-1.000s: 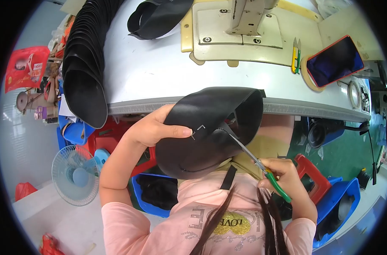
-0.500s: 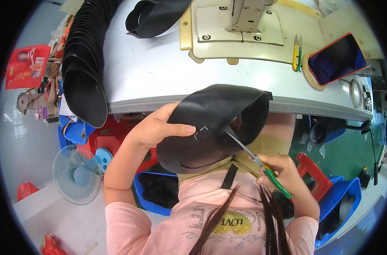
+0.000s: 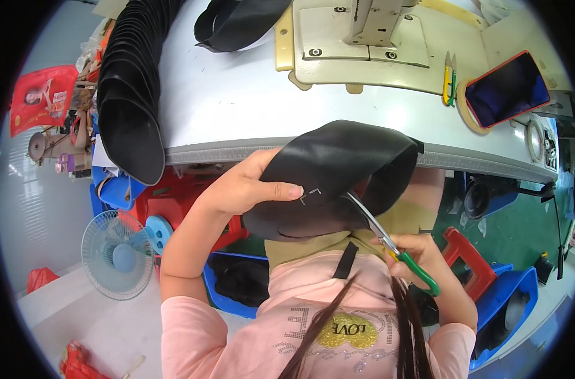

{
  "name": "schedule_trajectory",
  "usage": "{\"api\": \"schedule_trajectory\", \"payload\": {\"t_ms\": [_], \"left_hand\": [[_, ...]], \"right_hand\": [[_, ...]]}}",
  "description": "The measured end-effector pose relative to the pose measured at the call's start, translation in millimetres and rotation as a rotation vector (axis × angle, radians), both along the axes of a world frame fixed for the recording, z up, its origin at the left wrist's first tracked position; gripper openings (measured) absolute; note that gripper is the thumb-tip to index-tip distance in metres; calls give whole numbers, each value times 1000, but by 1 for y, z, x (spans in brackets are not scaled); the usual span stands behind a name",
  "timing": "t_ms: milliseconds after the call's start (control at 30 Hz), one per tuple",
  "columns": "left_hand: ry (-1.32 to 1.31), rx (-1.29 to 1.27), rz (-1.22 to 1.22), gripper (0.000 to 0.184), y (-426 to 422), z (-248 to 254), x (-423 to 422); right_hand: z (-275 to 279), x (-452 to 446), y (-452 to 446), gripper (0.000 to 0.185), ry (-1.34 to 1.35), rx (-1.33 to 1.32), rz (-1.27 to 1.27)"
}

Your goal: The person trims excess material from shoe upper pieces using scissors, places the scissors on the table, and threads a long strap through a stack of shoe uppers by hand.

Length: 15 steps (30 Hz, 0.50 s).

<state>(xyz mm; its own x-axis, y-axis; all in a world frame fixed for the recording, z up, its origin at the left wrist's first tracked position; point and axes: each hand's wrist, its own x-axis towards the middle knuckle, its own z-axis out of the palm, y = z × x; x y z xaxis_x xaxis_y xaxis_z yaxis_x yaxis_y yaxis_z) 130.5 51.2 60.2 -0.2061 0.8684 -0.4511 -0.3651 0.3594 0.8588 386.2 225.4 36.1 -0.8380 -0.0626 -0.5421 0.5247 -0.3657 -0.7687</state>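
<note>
A curved black leather-like piece (image 3: 338,151), bent into a loop with an opening at its right, is held above my lap at the table's front edge. My left hand (image 3: 253,186) grips its left side, thumb on the outer face beside small pale corner marks; the other fingers are hidden behind it. Closed around the green and yellow handles of a pair of scissors (image 3: 382,234) is my right hand (image 3: 414,252). The blades point up and left, their tips at the lower edge of the piece's opening. Whether they touch the material I cannot tell.
A long row of nested black pieces (image 3: 129,107) lies along the table's left, another black piece (image 3: 237,25) at the back. A sewing machine base (image 3: 363,63), thread snips (image 3: 450,79) and a phone (image 3: 507,88) are farther right. Blue bins (image 3: 237,284) and a fan (image 3: 118,252) stand below.
The black piece has tilted, with its lower edge higher and its opening turned. The scissors have swung steeper, and their blades look closer together. The whole view has shifted slightly.
</note>
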Motion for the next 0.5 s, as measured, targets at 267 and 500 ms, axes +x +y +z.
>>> {"api": "schedule_trajectory", "payload": {"t_ms": [267, 500], "left_hand": [[40, 22, -52, 38, -3, -4, -5], [59, 32, -120, 39, 3, -1, -8]], "right_hand": [[4, -1, 1, 47, -33, 69, 3], [6, 1, 8, 50, 8, 334, 105]]}}
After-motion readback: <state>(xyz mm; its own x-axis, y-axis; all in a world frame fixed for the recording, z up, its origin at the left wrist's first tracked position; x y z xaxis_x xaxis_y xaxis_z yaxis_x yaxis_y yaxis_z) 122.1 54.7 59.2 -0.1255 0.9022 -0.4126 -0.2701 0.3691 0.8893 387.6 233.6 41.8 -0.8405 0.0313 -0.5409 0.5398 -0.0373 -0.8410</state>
